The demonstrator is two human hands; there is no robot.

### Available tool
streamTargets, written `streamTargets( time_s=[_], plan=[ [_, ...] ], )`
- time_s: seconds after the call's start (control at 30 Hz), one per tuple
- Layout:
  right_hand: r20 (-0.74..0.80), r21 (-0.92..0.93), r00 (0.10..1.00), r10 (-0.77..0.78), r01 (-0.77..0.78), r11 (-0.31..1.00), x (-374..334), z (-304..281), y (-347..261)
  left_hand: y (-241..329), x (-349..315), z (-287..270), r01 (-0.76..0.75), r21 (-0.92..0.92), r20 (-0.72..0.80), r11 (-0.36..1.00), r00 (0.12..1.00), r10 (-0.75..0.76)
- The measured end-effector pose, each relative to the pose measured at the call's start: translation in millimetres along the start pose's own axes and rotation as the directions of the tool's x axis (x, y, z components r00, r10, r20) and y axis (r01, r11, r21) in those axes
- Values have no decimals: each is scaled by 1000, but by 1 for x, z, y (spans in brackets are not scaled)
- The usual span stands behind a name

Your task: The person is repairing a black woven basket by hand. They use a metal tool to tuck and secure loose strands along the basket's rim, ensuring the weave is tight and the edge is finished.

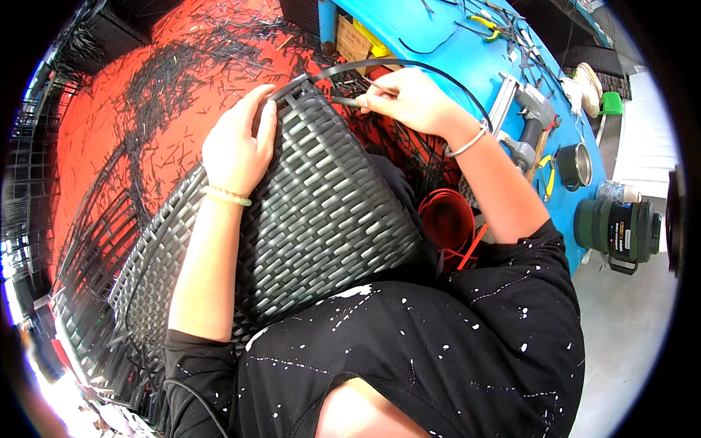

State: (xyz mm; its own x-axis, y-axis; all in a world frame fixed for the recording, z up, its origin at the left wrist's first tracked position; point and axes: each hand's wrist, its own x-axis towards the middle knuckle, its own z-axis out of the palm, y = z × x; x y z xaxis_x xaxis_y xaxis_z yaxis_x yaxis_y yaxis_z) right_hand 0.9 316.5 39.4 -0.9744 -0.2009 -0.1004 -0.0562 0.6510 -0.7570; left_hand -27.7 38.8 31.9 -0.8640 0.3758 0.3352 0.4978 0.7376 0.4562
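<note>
A dark woven wicker piece (321, 197) of glossy flat strands leans against my lap, its narrow corner pointing away from me. My left hand (237, 142) is closed over the left edge near that corner, fingertips pressed along the frame. From the corner a long black rattan strip (438, 69) arches up and over to the right, passing above my right hand. My right hand (409, 102) pinches a slim dark, greenish tool (345, 102) whose tip points at the corner. A thin brownish length shows above those fingers; whether it belongs to the same tool I cannot tell.
Black strip offcuts (175, 87) litter the red floor covering. The blue table (409, 29) at right bears yellow-handled pliers (484, 28), a nail gun (537, 106), and a metal cup (575, 166). A red bucket (447, 219) stands beside my right forearm; a dark green canister (617, 230) lies farther right.
</note>
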Motion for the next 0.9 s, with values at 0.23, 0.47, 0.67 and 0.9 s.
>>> streamTargets(
  time_s=[0.23,0.47,0.67,0.9],
  plan=[
    [-212,482,963,168,-46,875,-56,88,15,-3,1,2,-59,25,-30,998,998,60],
    [-308,299,942,135,-39,953,-77,92,-2,-5,9,10,-83,-5,-43,997,996,83],
    [-237,62,967,-92,109,992,-93,95,-8,-17,14,12,-80,-110,75,991,993,88],
    [-39,125,973,-229,232,965,-118,98,-21,-17,4,-8,100,-158,330,982,943,-43]
  ],
)
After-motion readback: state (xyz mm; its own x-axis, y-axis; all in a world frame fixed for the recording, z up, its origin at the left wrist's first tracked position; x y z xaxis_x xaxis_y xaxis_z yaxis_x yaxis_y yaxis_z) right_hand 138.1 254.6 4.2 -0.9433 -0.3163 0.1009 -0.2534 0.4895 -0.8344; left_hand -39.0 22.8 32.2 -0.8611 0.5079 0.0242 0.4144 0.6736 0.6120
